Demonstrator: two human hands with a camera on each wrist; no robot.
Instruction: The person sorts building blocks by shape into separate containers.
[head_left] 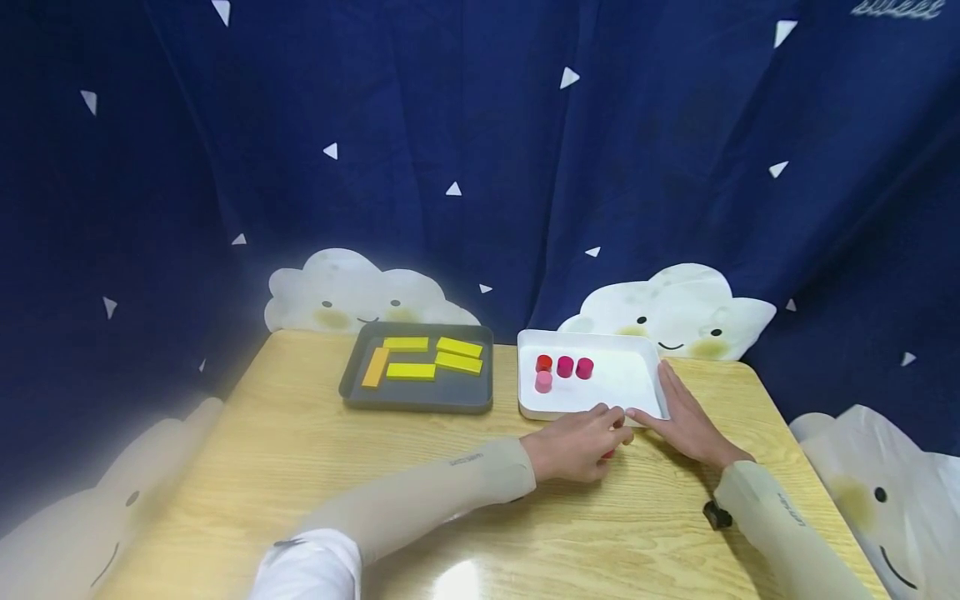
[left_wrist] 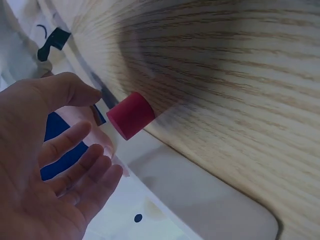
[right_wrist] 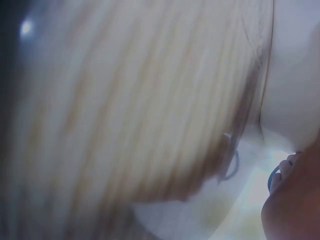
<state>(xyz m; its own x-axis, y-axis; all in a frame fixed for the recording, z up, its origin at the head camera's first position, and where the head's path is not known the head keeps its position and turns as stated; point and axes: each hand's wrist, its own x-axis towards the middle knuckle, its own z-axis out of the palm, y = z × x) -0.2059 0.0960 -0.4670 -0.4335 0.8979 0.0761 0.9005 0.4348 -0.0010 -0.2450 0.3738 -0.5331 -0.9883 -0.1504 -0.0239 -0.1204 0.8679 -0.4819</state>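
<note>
In the head view my left hand [head_left: 577, 442] is low over the table at the front of a white tray [head_left: 529, 400]. Partly hidden beneath it is a red cylinder [head_left: 608, 454]. The left wrist view shows this red cylinder [left_wrist: 131, 116] beside the tray's outer wall, apart from the loosely bent thumb and fingers. My right hand [head_left: 690, 421] rests at the tray's right front corner, fingers straight along the right side and thumb at the front rim. Inside the tray are a red cylinder [head_left: 543, 363], two magenta cylinders [head_left: 565, 367] and a pink cylinder [head_left: 543, 382].
To the left, a dark grey tray [head_left: 416, 402] holds several yellow blocks [head_left: 411, 372] and an orange block [head_left: 376, 367]. A dark blue curtain [head_left: 495, 125] with white clouds hangs behind the wooden table [head_left: 285, 467]. Blurred tabletop [right_wrist: 120, 115] fills most of the right wrist view.
</note>
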